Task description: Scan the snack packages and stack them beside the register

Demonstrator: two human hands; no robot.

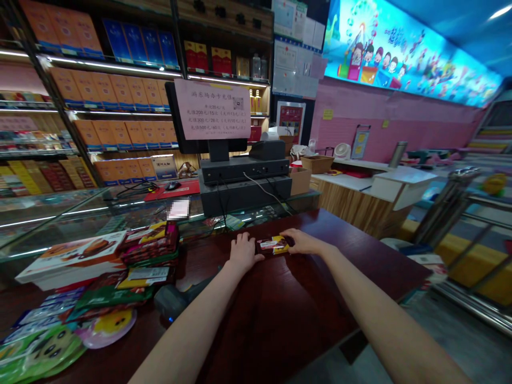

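Dark red-brown wood forms the table [304,304], with the snack packet [272,245] lying toward its far edge. There the right hand [301,241] pinches the packet's right end; the left hand [243,252] rests palm down at the other end, and whether it grips I cannot tell. Snack bags [150,244] and a scanner [173,301] crowd the table's left side; its right side offers wide sliding room, out to the corner. Past the table's far edge stands a till [245,185].

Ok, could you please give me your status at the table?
Left hand and right hand at opposite ends of snack packet. Packet lying on table. Scanner off to the left, apart from packet.
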